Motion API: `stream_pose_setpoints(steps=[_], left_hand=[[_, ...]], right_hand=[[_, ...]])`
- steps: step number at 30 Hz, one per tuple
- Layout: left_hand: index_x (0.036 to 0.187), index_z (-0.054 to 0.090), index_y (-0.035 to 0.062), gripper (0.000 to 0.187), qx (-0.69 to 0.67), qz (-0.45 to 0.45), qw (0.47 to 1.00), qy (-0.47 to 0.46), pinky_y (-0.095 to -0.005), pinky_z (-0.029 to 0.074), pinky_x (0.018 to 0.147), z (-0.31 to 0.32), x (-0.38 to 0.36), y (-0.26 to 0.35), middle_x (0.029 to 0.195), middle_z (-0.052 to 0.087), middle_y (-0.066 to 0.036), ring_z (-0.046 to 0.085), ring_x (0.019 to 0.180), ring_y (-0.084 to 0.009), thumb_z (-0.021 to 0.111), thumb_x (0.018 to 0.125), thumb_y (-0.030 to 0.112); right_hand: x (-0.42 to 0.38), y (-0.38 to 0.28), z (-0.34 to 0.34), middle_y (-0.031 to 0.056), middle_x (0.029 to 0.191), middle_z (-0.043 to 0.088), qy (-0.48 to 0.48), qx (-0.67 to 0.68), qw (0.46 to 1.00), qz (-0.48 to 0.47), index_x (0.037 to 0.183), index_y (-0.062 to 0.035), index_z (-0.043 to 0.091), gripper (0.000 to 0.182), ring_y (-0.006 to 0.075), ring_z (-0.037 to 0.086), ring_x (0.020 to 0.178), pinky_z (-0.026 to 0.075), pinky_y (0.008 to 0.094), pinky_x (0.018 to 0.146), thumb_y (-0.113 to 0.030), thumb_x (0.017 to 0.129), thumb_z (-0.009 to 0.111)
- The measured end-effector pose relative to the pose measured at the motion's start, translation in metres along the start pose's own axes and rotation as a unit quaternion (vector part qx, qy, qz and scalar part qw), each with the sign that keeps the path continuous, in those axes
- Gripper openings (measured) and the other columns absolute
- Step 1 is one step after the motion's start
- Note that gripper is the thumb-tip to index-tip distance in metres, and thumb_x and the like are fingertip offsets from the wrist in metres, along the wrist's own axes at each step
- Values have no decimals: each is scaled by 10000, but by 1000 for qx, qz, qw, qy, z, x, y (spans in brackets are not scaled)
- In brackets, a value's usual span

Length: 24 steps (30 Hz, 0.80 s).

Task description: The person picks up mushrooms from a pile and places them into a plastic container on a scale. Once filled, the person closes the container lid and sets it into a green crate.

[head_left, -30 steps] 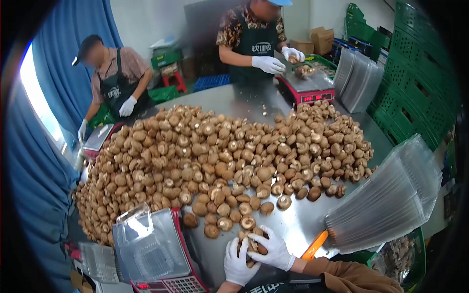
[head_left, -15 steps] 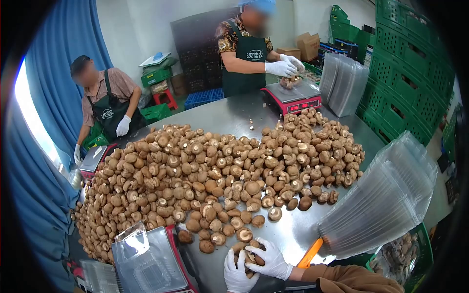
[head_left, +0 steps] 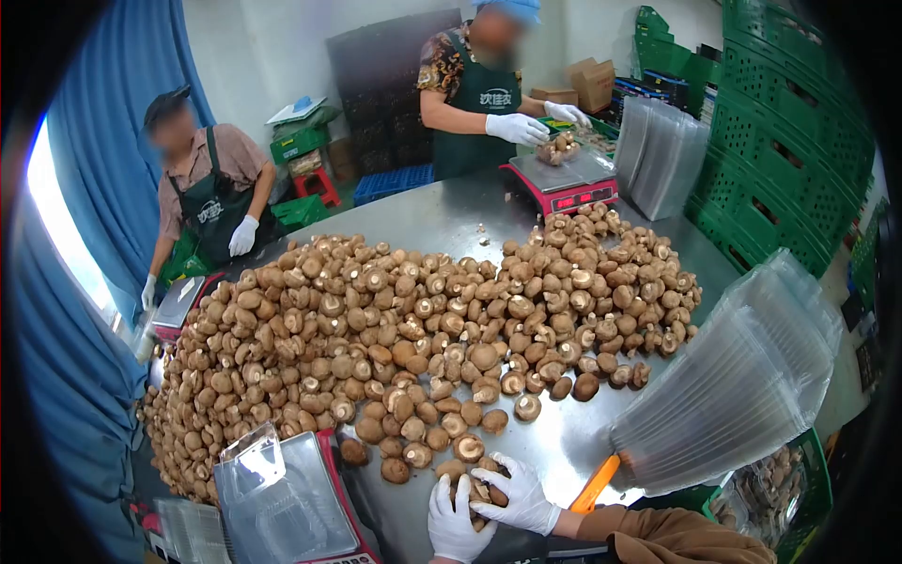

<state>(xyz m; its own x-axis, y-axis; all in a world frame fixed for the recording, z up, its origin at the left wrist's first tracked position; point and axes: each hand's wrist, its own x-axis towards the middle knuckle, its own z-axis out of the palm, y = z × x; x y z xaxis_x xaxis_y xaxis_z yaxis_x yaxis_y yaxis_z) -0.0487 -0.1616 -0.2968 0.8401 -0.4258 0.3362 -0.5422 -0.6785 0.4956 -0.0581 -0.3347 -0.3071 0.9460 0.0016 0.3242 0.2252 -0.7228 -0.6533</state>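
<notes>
At the bottom middle of the head view, my left hand (head_left: 455, 523) in a white glove curves round one side of a small cluster of brown shiitake mushrooms (head_left: 480, 490). From the other side, my right hand (head_left: 522, 500), also gloved, closes over the same cluster. The palms hide how many are inside. Just beyond my fingers spreads a big heap of shiitake mushrooms (head_left: 376, 320) with a few loose ones at its near edge. To the left, an open clear plastic box (head_left: 291, 498) rests on a red scale (head_left: 340, 489).
On the right leans a stack of clear plastic boxes (head_left: 714, 395), with an orange handle (head_left: 596, 483) beside it. Green crates (head_left: 789, 141) rise behind. Across the metal table (head_left: 413, 221), one co-worker (head_left: 479, 94) handles mushrooms at another scale (head_left: 564, 183); a second person (head_left: 211, 188) stands left.
My hands stay around the mushrooms, barely shifted. The co-worker at the far scale has drawn both hands apart from the mushrooms there.
</notes>
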Motion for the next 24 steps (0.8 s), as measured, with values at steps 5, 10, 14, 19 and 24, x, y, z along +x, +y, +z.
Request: stream_pose_setpoints(steps=[5, 10, 14, 19, 24], left_hand=[[1556, 417, 222, 948, 56, -41, 995, -69, -679, 272, 1084, -10, -7, -5, 1609, 299, -236, 278, 1478, -463, 748, 755, 605], [1577, 405, 211, 1018, 49, -69, 995, -60, -652, 229, 1155, -23, -16, -5, 1635, 265, -239, 234, 1518, -448, 746, 734, 668], [1562, 431, 212, 932, 17, -27, 999, -8, -611, 243, 1173, -36, -40, 0, 1624, 288, -227, 244, 1519, -434, 704, 793, 664], [1271, 644, 58, 521, 27, -21, 995, 96, -397, 501, 902, -80, -97, 4, 1348, 630, -120, 633, 1120, -273, 803, 811, 244], [1308, 651, 111, 509, 167, -167, 970, 64, -388, 465, 894, -112, -159, 2, 1401, 606, -80, 564, 1098, -241, 767, 831, 247]], right_hand=[[-4, 2, 6, 284, 1352, 528, -15, 22, 1000, 11, 1318, -147, 664, 627, 461, 543, 1221, 464, 527, 1028, -481, 802, 788], [-8, 7, 17, 263, 1461, 457, -37, 26, 999, 12, 1386, -110, 589, 705, 442, 469, 1325, 394, 513, 1116, -293, 759, 856], [-7, 7, 16, 248, 1501, 440, -35, 24, 999, 10, 1399, -95, 578, 691, 420, 460, 1362, 384, 480, 1144, -199, 774, 854], [-9, 12, 20, 232, 1487, 454, -27, 31, 999, 12, 1407, -71, 563, 668, 401, 453, 1380, 364, 463, 1161, -191, 807, 832], [-9, 6, 19, 204, 1494, 459, -28, 28, 999, 16, 1422, -56, 545, 609, 363, 445, 1400, 339, 435, 1179, -173, 873, 784]])
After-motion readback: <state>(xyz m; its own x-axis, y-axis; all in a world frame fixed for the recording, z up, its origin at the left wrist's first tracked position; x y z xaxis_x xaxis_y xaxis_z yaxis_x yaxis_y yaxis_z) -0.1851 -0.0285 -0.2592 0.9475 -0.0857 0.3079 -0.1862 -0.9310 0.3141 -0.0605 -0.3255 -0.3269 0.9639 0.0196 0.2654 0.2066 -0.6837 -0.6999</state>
